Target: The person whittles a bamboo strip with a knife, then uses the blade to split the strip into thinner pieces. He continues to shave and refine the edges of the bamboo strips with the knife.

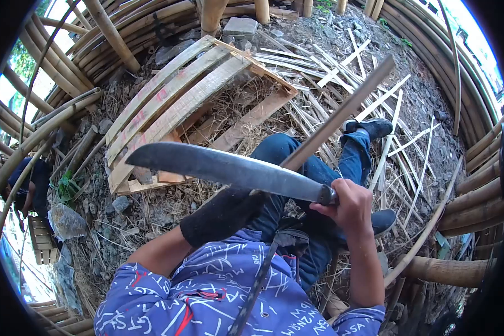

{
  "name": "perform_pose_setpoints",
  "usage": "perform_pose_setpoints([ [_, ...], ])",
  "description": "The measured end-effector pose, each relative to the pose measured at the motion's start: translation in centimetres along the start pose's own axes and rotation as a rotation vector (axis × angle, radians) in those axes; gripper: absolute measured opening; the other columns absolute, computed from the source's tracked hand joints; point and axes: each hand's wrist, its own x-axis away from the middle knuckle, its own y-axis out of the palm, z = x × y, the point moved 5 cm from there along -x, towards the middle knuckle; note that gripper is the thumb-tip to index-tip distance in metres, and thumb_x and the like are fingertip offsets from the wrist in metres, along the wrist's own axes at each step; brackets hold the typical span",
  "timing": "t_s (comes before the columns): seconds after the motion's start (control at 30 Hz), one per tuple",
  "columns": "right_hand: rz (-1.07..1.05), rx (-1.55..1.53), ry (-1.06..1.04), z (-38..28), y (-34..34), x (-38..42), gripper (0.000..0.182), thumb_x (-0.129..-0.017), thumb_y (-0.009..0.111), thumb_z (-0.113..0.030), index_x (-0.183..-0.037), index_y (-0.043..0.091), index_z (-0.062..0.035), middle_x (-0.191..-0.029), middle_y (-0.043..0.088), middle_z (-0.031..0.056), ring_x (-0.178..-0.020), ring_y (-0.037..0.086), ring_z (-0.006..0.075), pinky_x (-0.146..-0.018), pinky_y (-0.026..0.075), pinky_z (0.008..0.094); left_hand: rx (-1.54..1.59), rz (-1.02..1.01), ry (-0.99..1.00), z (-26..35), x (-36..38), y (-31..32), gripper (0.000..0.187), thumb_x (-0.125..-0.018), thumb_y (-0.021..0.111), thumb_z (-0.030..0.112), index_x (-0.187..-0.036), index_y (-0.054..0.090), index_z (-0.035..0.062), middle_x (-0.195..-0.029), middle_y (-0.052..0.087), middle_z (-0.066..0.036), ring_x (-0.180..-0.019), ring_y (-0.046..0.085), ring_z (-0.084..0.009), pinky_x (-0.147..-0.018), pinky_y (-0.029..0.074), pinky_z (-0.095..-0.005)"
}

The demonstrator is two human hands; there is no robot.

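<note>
My right hand point(351, 206) is bare and wrapped round the handle of a machete point(229, 169). Its broad blade points left across my lap, the rounded tip at the far left. My left hand point(224, 215) wears a black glove and is closed on the near end of a long bamboo strip point(341, 112). From the glove the strip slants up and to the right, passing behind the blade. The blade hides part of the gloved fingers and a stretch of the strip.
A wooden pallet point(171, 92) lies tilted ahead of my legs. Split bamboo strips point(336, 73) are scattered on the ground at the right. Stacked bamboo poles point(476, 207) wall the area. Another person point(31, 187) is at the far left beside a wooden crate point(41, 241).
</note>
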Motion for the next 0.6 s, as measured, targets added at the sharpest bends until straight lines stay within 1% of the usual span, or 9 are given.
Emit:
perform_pose_setpoints([
  [0.03, 0.010, 0.012, 0.010, 0.3, -0.1, 0.0, 0.060, -0.062, 0.078, -0.060, -0.067, 0.047, -0.0079, -0.056, 0.048, 0.0057, -0.050, 0.056, 0.0258, -0.046, 0.042, 0.0374, 0.011, 0.012, -0.001, 0.2, 0.0, -0.3, 0.031, -0.103, 0.046, 0.027, -0.095, 0.059, 0.0000, -0.067, 0.049, 0.000, -0.062, 0.046, -0.0083, -0.056, 0.040, -0.0275],
  [0.17, 0.003, 0.029, 0.010, 1.2, 0.3, 0.2, 0.060, -0.061, 0.077, -0.060, -0.067, 0.048, -0.0079, -0.056, 0.049, 0.0057, -0.051, 0.056, 0.0259, -0.046, 0.041, 0.0379, 0.123, 0.056, -0.002, 0.8, 0.0, -0.4, 0.031, -0.103, 0.046, 0.028, -0.097, 0.059, 0.0006, -0.067, 0.048, 0.000, -0.061, 0.045, -0.0075, -0.055, 0.039, -0.0265],
  [0.33, 0.004, 0.058, 0.038, 2.1, 0.4, 0.8, 0.061, -0.062, 0.077, -0.061, -0.068, 0.048, -0.0074, -0.057, 0.049, 0.0060, -0.050, 0.055, 0.0263, -0.046, 0.041, 0.0384, -0.060, 0.044, -0.076, 1.0, 0.1, -1.2, 0.031, -0.103, 0.046, 0.030, -0.101, 0.060, 0.0012, -0.068, 0.050, 0.000, -0.062, 0.047, -0.0076, -0.055, 0.041, -0.0275],
  [0.47, -0.015, 0.053, 0.053, 2.3, 0.2, 1.4, 0.061, -0.062, 0.076, -0.062, -0.069, 0.049, -0.0071, -0.057, 0.049, 0.0062, -0.050, 0.054, 0.0265, -0.046, 0.041, 0.0383, -0.031, 0.028, -0.110, 0.3, -0.1, -1.4, 0.031, -0.103, 0.046, 0.028, -0.102, 0.059, 0.0005, -0.067, 0.051, -0.002, -0.061, 0.048, -0.0089, -0.055, 0.042, -0.0284],
  [0.53, -0.008, 0.086, 0.096, 2.5, 0.3, 1.5, 0.061, -0.063, 0.076, -0.062, -0.070, 0.050, -0.0067, -0.058, 0.049, 0.0066, -0.051, 0.055, 0.0268, -0.046, 0.041, 0.0384, -0.362, 0.030, 0.284, 0.9, -0.4, -1.9, 0.032, -0.104, 0.044, 0.027, -0.099, 0.059, -0.0003, -0.066, 0.051, -0.004, -0.060, 0.049, -0.0110, -0.055, 0.042, -0.0302],
  [0.57, -0.005, 0.085, 0.096, 2.5, 0.4, 1.6, 0.061, -0.063, 0.076, -0.062, -0.070, 0.050, -0.0067, -0.058, 0.049, 0.0066, -0.051, 0.055, 0.0268, -0.046, 0.041, 0.0384, -0.365, 0.031, 0.285, 1.4, -0.3, -1.9, 0.032, -0.104, 0.044, 0.027, -0.099, 0.059, -0.0003, -0.066, 0.051, -0.004, -0.060, 0.049, -0.0110, -0.055, 0.042, -0.0302],
  [0.6, -0.005, 0.082, 0.098, 2.4, 0.5, 1.7, 0.060, -0.064, 0.076, -0.061, -0.071, 0.051, -0.0064, -0.058, 0.050, 0.0068, -0.051, 0.055, 0.0269, -0.047, 0.042, 0.0384, -0.306, 0.055, 0.159, 1.7, -0.3, -2.0, 0.033, -0.104, 0.044, 0.028, -0.097, 0.059, -0.0002, -0.065, 0.051, -0.005, -0.059, 0.049, -0.0120, -0.055, 0.042, -0.0310],
])
